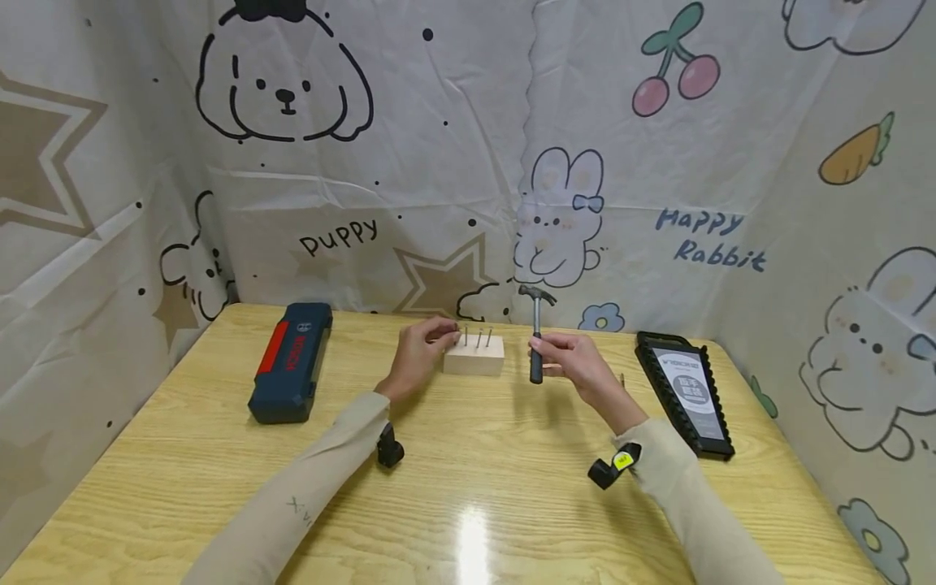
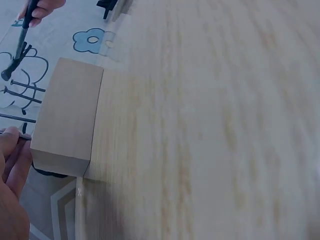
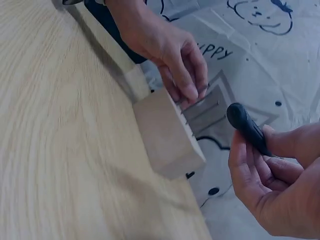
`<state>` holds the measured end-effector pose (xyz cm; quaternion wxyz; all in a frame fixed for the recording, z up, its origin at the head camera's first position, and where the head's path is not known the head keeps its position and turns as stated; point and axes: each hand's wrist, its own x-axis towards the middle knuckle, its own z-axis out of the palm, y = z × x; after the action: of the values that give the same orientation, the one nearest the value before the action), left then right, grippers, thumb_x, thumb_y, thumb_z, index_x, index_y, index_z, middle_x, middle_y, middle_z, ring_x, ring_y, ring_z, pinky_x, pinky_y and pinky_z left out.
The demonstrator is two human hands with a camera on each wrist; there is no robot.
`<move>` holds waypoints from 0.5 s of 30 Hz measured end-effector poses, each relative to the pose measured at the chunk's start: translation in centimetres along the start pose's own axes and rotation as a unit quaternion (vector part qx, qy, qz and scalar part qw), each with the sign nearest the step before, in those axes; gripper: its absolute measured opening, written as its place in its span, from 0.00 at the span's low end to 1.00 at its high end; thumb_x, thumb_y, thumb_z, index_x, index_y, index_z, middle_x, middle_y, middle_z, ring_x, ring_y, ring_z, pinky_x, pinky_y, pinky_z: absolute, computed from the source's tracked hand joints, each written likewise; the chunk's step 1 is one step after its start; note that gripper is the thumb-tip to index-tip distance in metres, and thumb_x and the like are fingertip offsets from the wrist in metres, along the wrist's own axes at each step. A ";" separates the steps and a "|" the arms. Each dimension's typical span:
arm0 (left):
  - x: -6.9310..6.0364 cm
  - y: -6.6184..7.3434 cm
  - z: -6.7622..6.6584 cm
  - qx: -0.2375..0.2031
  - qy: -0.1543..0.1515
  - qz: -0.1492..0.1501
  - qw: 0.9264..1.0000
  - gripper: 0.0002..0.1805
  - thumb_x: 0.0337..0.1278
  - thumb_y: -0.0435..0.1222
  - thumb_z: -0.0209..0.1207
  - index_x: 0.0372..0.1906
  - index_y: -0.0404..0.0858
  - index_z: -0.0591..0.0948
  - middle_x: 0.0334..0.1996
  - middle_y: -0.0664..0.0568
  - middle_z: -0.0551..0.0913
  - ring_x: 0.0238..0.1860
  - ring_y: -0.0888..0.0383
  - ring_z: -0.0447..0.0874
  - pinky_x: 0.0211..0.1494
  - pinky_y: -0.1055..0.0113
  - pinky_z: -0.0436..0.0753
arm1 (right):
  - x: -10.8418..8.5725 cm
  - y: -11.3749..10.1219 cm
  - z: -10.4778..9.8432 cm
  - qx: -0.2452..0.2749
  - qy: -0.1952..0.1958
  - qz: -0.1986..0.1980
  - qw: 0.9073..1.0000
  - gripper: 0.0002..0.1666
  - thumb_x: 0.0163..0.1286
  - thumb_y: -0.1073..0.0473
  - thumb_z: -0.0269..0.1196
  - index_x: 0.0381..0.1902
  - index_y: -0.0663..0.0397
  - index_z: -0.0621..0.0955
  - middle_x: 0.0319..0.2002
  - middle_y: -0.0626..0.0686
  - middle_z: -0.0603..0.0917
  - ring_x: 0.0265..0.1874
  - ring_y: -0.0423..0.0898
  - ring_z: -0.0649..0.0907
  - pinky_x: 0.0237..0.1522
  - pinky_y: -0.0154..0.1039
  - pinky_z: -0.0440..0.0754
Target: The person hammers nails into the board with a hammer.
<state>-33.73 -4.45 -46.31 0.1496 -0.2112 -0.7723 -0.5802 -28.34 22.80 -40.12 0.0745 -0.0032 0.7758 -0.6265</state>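
A pale wooden block (image 1: 474, 357) sits on the table with three nails (image 1: 479, 338) standing upright in its top. At the block's left end, my left hand (image 1: 418, 357) pinches another nail (image 2: 24, 136) between thumb and fingers, its point at the block's top face. To the right of the block, my right hand (image 1: 582, 370) grips a claw hammer (image 1: 537, 333) by its black handle (image 3: 246, 127), head up and raised above the table. The hammer head (image 2: 12, 67) is apart from the nails. My left fingers hide most of the pinched nail.
A dark blue Bosch case (image 1: 292, 366) with a red panel lies at the left of the table (image 1: 409, 504). On the right lies a black holder (image 1: 687, 394) with a printed label. A small thin item (image 1: 622, 379) is partly hidden behind my right wrist. Patterned cloth hangs behind.
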 end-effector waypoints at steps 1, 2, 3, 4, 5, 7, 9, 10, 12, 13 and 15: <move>0.0 0.0 0.0 0.001 -0.001 0.002 1.000 0.10 0.66 0.27 0.67 0.48 0.27 0.88 0.44 0.38 0.91 0.45 0.45 0.92 0.49 0.65 0.89 | 0.1 0.2 -0.1 -0.011 0.008 0.000 1.000 0.28 0.80 0.55 0.63 0.66 0.73 0.78 0.50 0.58 0.89 0.38 0.38 0.87 0.46 0.36 0.89; 0.0 0.1 0.0 0.002 -0.001 0.004 1.000 0.09 0.66 0.26 0.67 0.48 0.27 0.88 0.44 0.38 0.91 0.45 0.44 0.92 0.49 0.64 0.89 | 0.2 0.4 -0.2 -0.019 0.014 0.000 1.000 0.28 0.80 0.55 0.63 0.65 0.73 0.78 0.51 0.60 0.88 0.38 0.38 0.86 0.46 0.36 0.90; 0.0 0.1 0.0 0.004 0.000 0.007 1.000 0.09 0.66 0.26 0.67 0.48 0.27 0.88 0.44 0.38 0.91 0.45 0.44 0.92 0.49 0.64 0.89 | 0.3 0.6 -0.3 -0.026 0.018 0.000 1.000 0.28 0.80 0.55 0.63 0.65 0.73 0.78 0.52 0.62 0.88 0.38 0.38 0.86 0.47 0.37 0.90; 0.0 0.2 0.0 0.006 0.001 0.010 1.000 0.09 0.65 0.26 0.67 0.48 0.27 0.88 0.44 0.38 0.91 0.45 0.44 0.92 0.49 0.63 0.89 | 0.4 0.8 -0.3 -0.032 0.022 -0.001 0.999 0.27 0.80 0.56 0.63 0.65 0.74 0.78 0.53 0.63 0.87 0.38 0.38 0.86 0.47 0.38 0.90; 0.0 0.2 0.0 0.008 0.001 0.012 1.000 0.09 0.65 0.26 0.67 0.48 0.27 0.88 0.44 0.38 0.91 0.45 0.44 0.92 0.49 0.62 0.90 | 0.5 0.9 -0.4 -0.039 0.025 -0.003 0.999 0.27 0.80 0.56 0.63 0.65 0.74 0.78 0.54 0.65 0.86 0.38 0.38 0.86 0.47 0.39 0.90; 0.0 0.3 0.0 0.011 0.002 0.015 1.000 0.09 0.65 0.25 0.67 0.48 0.27 0.88 0.44 0.38 0.91 0.45 0.43 0.92 0.50 0.60 0.90 | 0.6 1.3 -0.5 -0.055 0.028 -0.003 0.998 0.26 0.80 0.57 0.63 0.64 0.75 0.78 0.55 0.69 0.85 0.37 0.38 0.87 0.47 0.41 0.91; 0.0 0.4 0.0 0.013 0.002 0.015 1.000 0.09 0.65 0.25 0.67 0.48 0.27 0.88 0.44 0.38 0.91 0.46 0.44 0.92 0.50 0.58 0.90 | 0.7 1.6 -0.5 -0.072 0.030 -0.001 0.997 0.25 0.80 0.58 0.63 0.63 0.74 0.79 0.56 0.70 0.85 0.37 0.38 0.87 0.46 0.41 0.91; 0.0 0.4 0.0 0.014 0.002 0.015 1.000 0.09 0.65 0.26 0.67 0.48 0.27 0.88 0.44 0.38 0.91 0.46 0.44 0.92 0.51 0.58 0.90 | 0.7 1.8 -0.5 -0.080 0.034 0.003 0.996 0.25 0.80 0.58 0.63 0.63 0.74 0.80 0.55 0.70 0.85 0.36 0.38 0.88 0.46 0.40 0.91; 0.0 0.4 0.0 0.016 0.001 0.014 1.000 0.09 0.65 0.26 0.67 0.48 0.27 0.88 0.44 0.38 0.91 0.46 0.44 0.92 0.51 0.58 0.90 | 0.7 2.2 -0.5 -0.107 0.040 0.012 0.993 0.24 0.80 0.56 0.63 0.61 0.74 0.81 0.51 0.68 0.88 0.33 0.37 0.87 0.43 0.39 0.91; 0.0 0.3 0.0 0.015 0.000 0.014 1.000 0.09 0.66 0.26 0.67 0.48 0.27 0.88 0.44 0.38 0.91 0.47 0.44 0.92 0.51 0.58 0.90 | 0.7 2.3 -0.4 -0.120 0.044 0.017 0.992 0.24 0.79 0.56 0.64 0.60 0.73 0.82 0.49 0.67 0.89 0.32 0.37 0.87 0.41 0.38 0.90; 0.0 0.3 0.0 0.014 -0.002 0.015 1.000 0.09 0.66 0.26 0.66 0.49 0.26 0.88 0.45 0.38 0.91 0.47 0.43 0.92 0.51 0.58 0.90 | 0.7 2.6 -0.4 -0.141 0.052 0.027 0.988 0.23 0.79 0.56 0.65 0.58 0.73 0.83 0.44 0.63 0.90 0.29 0.37 0.86 0.37 0.37 0.89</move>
<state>-33.59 -4.39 -46.05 0.1594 -0.2224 -0.7771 -0.5668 -28.82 23.63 -42.62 0.0494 0.0401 0.8592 -0.5077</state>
